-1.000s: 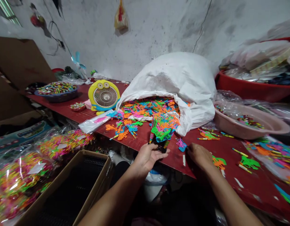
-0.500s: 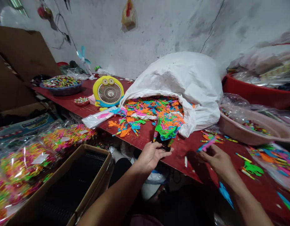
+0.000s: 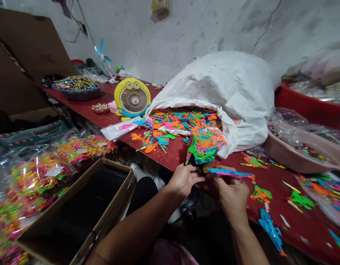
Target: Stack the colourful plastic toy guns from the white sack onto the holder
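Note:
My left hand [image 3: 183, 180] is closed round the lower end of a dark holder [image 3: 197, 167], whose shape is partly hidden. A thick stack of flat plastic toy guns [image 3: 207, 145] in green, orange, pink and blue stands in it. Just to the right, my right hand [image 3: 233, 193] pinches a few thin toy guns [image 3: 230, 173], blue and pink, seen edge-on. Their left end is close to the holder; whether they touch it I cannot tell. Behind both hands, a white sack [image 3: 227, 84] lies with its mouth towards me, full of loose toy guns [image 3: 186, 119].
A yellow fan [image 3: 133, 97] stands left of the sack on the red table [image 3: 164, 158]. Loose toy guns [image 3: 270, 228] lie along the right edge. A pink basin [image 3: 296, 162] is at the right. Lower left are a carton [image 3: 125, 176] and filled clear bags [image 3: 37, 176].
My right hand has moved left with its toy guns, up to the holder. My left hand keeps its hold. The whole view has shifted a little.

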### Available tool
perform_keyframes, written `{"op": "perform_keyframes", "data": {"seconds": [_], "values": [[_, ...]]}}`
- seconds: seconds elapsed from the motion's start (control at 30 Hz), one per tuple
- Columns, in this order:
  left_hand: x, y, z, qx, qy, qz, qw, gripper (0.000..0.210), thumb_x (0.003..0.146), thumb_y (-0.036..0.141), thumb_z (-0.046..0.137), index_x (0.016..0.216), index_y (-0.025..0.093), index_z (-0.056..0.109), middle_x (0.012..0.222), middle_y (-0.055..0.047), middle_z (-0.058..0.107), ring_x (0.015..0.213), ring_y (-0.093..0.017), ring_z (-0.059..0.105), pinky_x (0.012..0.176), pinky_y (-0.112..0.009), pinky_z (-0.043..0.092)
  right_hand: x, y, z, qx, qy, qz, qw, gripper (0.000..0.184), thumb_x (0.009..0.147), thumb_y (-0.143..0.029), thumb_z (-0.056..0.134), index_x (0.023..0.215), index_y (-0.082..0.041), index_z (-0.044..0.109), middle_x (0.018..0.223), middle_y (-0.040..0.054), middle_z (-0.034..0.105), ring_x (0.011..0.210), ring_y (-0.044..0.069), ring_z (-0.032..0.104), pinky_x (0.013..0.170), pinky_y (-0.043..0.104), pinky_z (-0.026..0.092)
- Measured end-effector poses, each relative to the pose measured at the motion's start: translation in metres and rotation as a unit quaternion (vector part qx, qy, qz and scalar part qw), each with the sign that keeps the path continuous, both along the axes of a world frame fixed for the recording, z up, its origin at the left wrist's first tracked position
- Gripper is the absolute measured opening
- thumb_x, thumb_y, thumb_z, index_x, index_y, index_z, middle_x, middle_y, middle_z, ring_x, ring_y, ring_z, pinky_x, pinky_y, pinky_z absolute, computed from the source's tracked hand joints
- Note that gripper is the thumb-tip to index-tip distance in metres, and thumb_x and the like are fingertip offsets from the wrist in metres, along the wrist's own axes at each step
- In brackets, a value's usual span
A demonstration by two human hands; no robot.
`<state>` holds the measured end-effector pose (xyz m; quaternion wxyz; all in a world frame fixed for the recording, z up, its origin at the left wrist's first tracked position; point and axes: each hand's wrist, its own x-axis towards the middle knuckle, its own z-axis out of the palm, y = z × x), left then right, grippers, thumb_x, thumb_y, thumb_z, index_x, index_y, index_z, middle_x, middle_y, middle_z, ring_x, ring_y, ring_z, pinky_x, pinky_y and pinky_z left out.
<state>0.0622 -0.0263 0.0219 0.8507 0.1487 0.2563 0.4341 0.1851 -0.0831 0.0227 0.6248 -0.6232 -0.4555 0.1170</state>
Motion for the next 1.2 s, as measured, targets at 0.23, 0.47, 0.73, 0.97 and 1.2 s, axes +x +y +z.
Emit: {"op": "perform_keyframes", "data": {"seconds": [0.23, 0.47, 0.73, 0.97, 1.2], "values": [[0.001, -0.004, -0.003, 0.011, 0.003, 0.005, 1.000, 0.024, 0.068, 0.001, 0.051, 0.088, 0.009, 0.061, 0.077, -0.009, 0.068, 0.073, -0.020, 0.067, 0.091, -0.053, 0.052, -0.007, -0.003, -0.002, -0.016, -0.121, -0.006, 0.992, 0.022, 0.077, -0.036, 0.068, 0.085, -0.016, 0.067, 0.078, 0.0069, 0.071, 0.069, 0.018, 0.065, 0.063, 0.028, 0.051], [0.004, -0.008, -0.006, 0.026, -0.001, 0.018, 0.999, 0.021, 0.063, 0.007, 0.061, 0.084, 0.010, 0.063, 0.071, -0.007, 0.068, 0.073, -0.022, 0.068, 0.087, -0.047, 0.053, -0.008, -0.009, 0.003, -0.055, -0.293, -0.031, 0.954, 0.031, 0.089, -0.046, 0.055, 0.083, -0.017, 0.064, 0.067, 0.0037, 0.065, 0.056, 0.015, 0.056, 0.056, 0.026, 0.041], [0.011, -0.019, -0.009, 0.044, 0.005, 0.032, 0.999, 0.026, 0.061, 0.016, 0.071, 0.085, 0.011, 0.065, 0.078, -0.008, 0.070, 0.077, -0.020, 0.067, 0.079, -0.035, 0.052, -0.004, -0.013, 0.003, -0.131, -0.472, -0.059, 0.870, 0.043, 0.098, -0.043, 0.038, 0.076, -0.016, 0.061, 0.062, 0.0075, 0.062, 0.052, 0.017, 0.053, 0.053, 0.028, 0.027], [0.018, -0.031, -0.022, 0.042, 0.038, 0.054, 0.997, 0.029, 0.059, 0.018, 0.071, 0.086, 0.014, 0.063, 0.078, -0.005, 0.068, 0.074, -0.016, 0.065, 0.073, -0.028, 0.050, -0.020, -0.019, 0.002, -0.296, -0.481, -0.078, 0.822, 0.022, 0.095, -0.031, 0.050, 0.088, -0.014, 0.063, 0.073, 0.0085, 0.067, 0.060, 0.017, 0.059, 0.054, 0.028, 0.022], [0.025, -0.030, -0.039, 0.053, 0.066, 0.003, 0.996, 0.028, 0.066, 0.020, 0.066, 0.093, 0.014, 0.062, 0.089, -0.008, 0.071, 0.080, -0.019, 0.068, 0.074, -0.029, 0.053, -0.012, -0.021, -0.012, -0.341, -0.437, -0.083, 0.828, 0.026, 0.097, -0.031, 0.046, 0.103, -0.013, 0.064, 0.085, 0.0115, 0.070, 0.072, 0.021, 0.065, 0.056, 0.027, 0.029]]}}
